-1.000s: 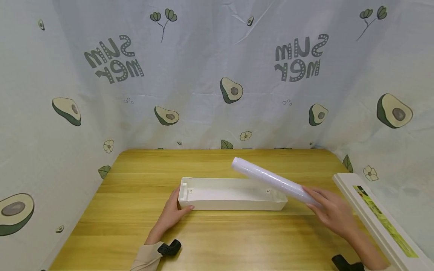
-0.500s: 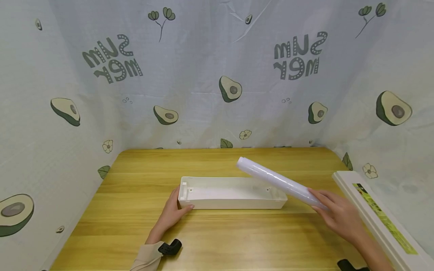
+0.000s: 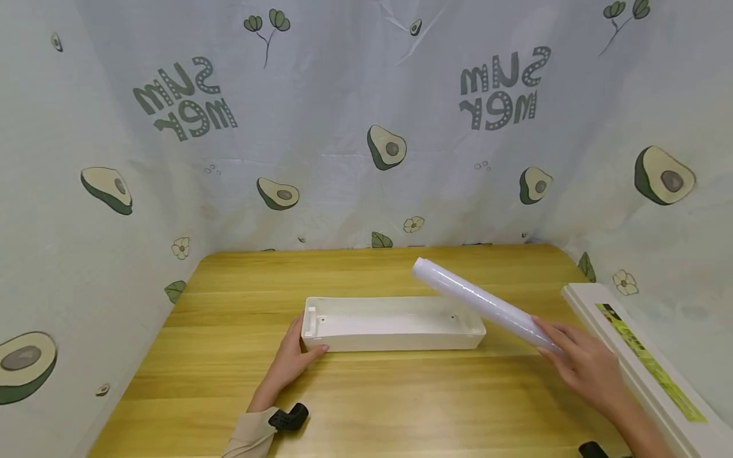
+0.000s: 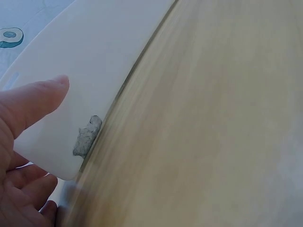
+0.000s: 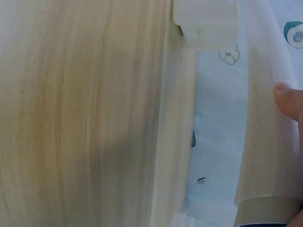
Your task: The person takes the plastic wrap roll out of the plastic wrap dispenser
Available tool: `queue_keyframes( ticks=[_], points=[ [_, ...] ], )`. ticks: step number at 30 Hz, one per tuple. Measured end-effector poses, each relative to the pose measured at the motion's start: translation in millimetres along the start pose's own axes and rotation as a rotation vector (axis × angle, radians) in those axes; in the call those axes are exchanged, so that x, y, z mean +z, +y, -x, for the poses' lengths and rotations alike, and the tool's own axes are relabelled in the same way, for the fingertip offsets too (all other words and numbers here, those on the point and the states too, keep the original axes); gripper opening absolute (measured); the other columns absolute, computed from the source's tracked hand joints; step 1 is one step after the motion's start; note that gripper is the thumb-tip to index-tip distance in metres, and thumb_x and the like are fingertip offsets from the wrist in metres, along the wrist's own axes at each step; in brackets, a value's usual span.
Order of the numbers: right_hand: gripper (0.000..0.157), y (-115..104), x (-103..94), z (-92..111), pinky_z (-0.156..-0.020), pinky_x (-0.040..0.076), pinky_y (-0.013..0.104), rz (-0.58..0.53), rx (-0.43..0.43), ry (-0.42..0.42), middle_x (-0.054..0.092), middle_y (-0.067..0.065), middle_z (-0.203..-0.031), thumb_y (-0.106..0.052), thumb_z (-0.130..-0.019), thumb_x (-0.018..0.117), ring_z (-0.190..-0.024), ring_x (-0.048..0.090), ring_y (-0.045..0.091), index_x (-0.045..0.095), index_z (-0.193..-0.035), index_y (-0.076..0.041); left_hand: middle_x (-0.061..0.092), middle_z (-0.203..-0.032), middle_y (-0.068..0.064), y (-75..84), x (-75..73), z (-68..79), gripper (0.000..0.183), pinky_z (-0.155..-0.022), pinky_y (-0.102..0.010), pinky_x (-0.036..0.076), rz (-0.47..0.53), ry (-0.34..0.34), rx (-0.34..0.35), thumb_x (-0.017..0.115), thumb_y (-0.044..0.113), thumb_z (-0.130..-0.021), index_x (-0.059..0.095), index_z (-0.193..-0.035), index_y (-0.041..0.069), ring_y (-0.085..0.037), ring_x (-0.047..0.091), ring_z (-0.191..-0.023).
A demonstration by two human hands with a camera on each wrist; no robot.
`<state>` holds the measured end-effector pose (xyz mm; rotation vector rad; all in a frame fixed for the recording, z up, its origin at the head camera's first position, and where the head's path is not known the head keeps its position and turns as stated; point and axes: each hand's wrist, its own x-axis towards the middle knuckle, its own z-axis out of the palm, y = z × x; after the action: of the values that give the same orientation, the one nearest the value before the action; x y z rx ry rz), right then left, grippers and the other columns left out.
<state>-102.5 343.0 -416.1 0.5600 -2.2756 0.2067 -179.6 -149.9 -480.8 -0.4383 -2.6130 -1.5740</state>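
Note:
A long white open-topped plastic box (image 3: 389,343), like a cling film dispenser base, lies lengthwise on the wooden table. My left hand (image 3: 288,362) grips its left end, thumb on the front wall. In the left wrist view the thumb (image 4: 40,101) lies on the white wall near a grey patch (image 4: 87,137). My right hand (image 3: 590,366) holds the near right end of a shiny roll of cling film (image 3: 481,299). The roll slants up to the left, above and behind the box's right end. A cardboard core (image 5: 267,210) shows at its end in the right wrist view.
A long white lid-like piece (image 3: 630,362) with a yellow-green label lies along the table's right edge. The wooden table (image 3: 246,280) is bounded by a pale curtain (image 3: 332,127) printed with avocados at the back and sides.
My right hand has drawn the cling film roll to the right, its slant kept. The left hand stays on the box. The head view has tilted slightly.

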Motion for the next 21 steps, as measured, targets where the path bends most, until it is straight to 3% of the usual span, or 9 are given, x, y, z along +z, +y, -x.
queue_keyframes(
  ticks=[21],
  points=[
    [0.065, -2.0, -5.9, 10.1, -0.056, 0.037, 0.025, 0.017, 0.057, 0.017, 0.064, 0.008, -0.086, -0.060, -0.094, 0.033, -0.062, 0.051, 0.018, 0.066, -0.117, -0.010, 0.035, -0.145, -0.026, 0.0, -0.9, 0.6, 0.087, -0.109, -0.057, 0.028, 0.016, -0.002, -0.005, 0.074, 0.019, -0.080, 0.022, -0.147, -0.001, -0.041, 0.035, -0.134]
  ],
)
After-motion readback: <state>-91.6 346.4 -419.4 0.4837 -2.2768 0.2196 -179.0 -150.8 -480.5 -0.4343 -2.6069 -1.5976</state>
